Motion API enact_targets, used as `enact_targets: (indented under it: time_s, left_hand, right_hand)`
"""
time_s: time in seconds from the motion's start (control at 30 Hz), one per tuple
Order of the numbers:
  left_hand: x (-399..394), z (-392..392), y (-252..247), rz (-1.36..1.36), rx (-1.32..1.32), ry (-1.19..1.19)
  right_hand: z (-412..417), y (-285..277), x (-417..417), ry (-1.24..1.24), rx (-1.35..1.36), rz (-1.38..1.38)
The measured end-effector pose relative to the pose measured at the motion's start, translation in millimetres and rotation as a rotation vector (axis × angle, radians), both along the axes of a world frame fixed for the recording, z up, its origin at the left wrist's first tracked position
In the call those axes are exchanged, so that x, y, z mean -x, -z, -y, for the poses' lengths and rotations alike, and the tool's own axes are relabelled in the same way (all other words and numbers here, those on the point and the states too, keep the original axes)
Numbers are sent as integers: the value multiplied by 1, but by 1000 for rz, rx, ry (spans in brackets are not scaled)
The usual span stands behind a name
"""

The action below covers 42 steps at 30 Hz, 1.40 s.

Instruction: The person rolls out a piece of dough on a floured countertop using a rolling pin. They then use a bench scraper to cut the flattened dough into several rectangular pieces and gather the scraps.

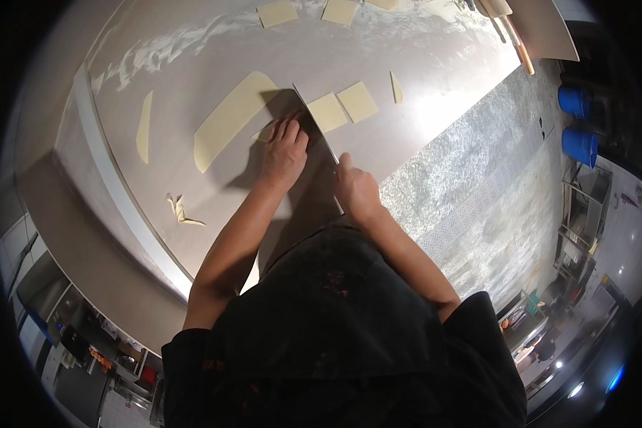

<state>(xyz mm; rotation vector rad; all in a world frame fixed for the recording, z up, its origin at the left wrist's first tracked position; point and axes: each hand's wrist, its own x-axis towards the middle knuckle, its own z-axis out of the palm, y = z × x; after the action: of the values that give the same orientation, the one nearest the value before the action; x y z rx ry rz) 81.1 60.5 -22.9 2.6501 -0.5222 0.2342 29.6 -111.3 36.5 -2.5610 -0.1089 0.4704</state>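
Observation:
My right hand grips a long thin blade, which is seen nearly edge-on and slants away from my body. Just left of it, my left hand rests with bent fingers over a small pale dough piece; the fingertips and most of that piece are hidden or in shadow. Two squarish flat dough pieces lie right of the blade. Farther left is a larger dough sheet with a rounded outer edge. A broad dark shadow falls left of the blade.
The work table carries streaks of flour. Thin curved dough slivers and a crumpled scrap lie on it. More dough squares sit far back. Rolling pins rest at top right. Blue buckets stand beyond the table.

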Motion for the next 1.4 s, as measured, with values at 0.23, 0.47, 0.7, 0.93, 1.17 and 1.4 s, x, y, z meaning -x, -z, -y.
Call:
enact_targets:
  time_s: [0.23,0.47,0.7,0.93,1.17,1.4]
  left_hand:
    - [6,-17,2,18,111,-75]
    - [22,-60,-1,-27,97,-135]
    - [24,-52,-1,15,25,-97]
    - [23,-48,-2,66,31,-75]
    - [23,-51,0,47,5,-79]
    - [23,-51,-1,25,-15,-70]
  right_hand:
    - [-8,11,-20,12,-71,66]
    - [-11,-7,-10,-16,-45,99]
    - [-31,-3,19,-79,-21,29]
    - [-37,1,30,-69,-9,10]
    - [-43,3,36,-75,-33,42]
    - [-42,-2,35,-79,-17,42]
